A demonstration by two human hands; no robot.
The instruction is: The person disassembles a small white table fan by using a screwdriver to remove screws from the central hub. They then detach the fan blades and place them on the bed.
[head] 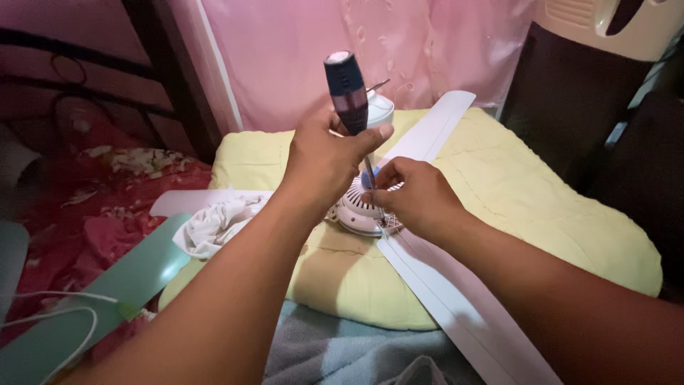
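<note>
Screwdriver (348, 89) is standing upright over the white fan hub (360, 210) on the yellow pillow (541, 207); left hand (324, 160) fingers are wrapping its handle, right hand (420, 196) fingers pinching its shaft; blades (456, 299) are reaching toward 1, 5 and 9 o'clock.

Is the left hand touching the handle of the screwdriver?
Touching. The head view shows the left hand wrapped around the lower handle of the upright screwdriver, thumb pressed across it.

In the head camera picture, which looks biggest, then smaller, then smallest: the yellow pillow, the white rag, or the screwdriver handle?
1. Yellow pillow, by far the largest.
2. White rag.
3. Screwdriver handle, held in the left hand. It sits nearer the camera than the rag, so those two are less sure.
</note>
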